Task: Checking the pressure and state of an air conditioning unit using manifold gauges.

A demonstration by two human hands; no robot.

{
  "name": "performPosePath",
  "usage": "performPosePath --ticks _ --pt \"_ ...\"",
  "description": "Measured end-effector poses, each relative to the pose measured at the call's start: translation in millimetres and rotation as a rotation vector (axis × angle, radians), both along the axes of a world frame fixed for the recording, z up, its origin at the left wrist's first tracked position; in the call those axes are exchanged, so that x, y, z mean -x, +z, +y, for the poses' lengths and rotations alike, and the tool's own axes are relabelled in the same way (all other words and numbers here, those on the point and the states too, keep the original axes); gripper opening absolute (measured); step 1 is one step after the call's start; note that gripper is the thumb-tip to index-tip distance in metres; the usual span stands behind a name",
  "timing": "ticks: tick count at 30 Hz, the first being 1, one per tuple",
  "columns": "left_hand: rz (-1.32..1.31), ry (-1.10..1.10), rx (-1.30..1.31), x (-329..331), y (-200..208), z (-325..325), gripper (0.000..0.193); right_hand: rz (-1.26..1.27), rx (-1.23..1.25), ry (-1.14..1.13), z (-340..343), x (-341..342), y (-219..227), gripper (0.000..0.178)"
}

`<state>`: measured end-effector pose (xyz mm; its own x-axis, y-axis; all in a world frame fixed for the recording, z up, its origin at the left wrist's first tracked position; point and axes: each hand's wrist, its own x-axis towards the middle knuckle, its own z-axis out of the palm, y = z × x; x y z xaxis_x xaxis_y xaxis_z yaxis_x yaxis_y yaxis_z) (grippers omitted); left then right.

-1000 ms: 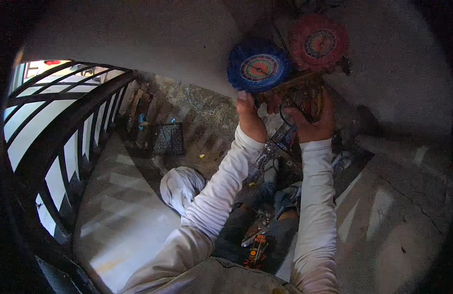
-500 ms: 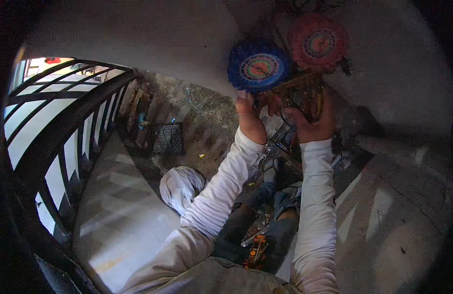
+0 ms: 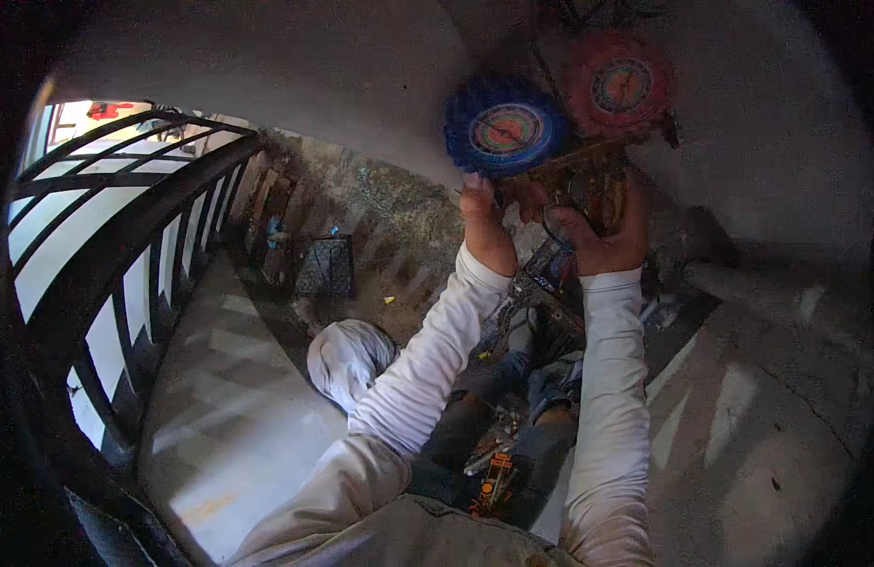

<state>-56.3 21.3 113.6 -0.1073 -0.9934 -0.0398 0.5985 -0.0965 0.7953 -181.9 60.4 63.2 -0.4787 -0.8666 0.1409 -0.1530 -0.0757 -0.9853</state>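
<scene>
Below and right of the blue gauge (image 3: pixel 506 129), the manifold (image 3: pixel 574 156) is clamped in the right grip (image 3: pixel 602 241); whether anything is pinched by the left grip (image 3: pixel 489 227), just below that gauge, cannot be told. If support is loosened, tipping could be caused.

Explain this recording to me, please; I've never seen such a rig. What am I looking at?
There is no machine: each grip is a person's bare hand. A wide fisheye camera on the head looks down, so straight edges bend. The right grip holds a gauge set from below; the left grip is just under its blue gauge, though shadow hides the exact hold. Beside that sits a red gauge. On the ground are a dark crate-like thing and a small yellow scrap.
</scene>
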Motion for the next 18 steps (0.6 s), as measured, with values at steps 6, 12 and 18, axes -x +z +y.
performPosePath --ticks 6,12,18 --pt "-0.003 -0.003 -0.001 0.8 3.1 0.9 0.048 0.047 0.022 -0.019 1.4 0.8 -1.3 0.078" --pt "-0.002 -0.015 -0.056 -2.6 6.3 -0.7 0.046 0.004 -0.013 -0.010 2.9 -1.4 10.1 0.085" --pt "-0.122 0.014 -0.017 -1.4 3.3 -1.5 0.049 -0.110 0.013 -0.012 1.0 -2.9 6.7 0.087"
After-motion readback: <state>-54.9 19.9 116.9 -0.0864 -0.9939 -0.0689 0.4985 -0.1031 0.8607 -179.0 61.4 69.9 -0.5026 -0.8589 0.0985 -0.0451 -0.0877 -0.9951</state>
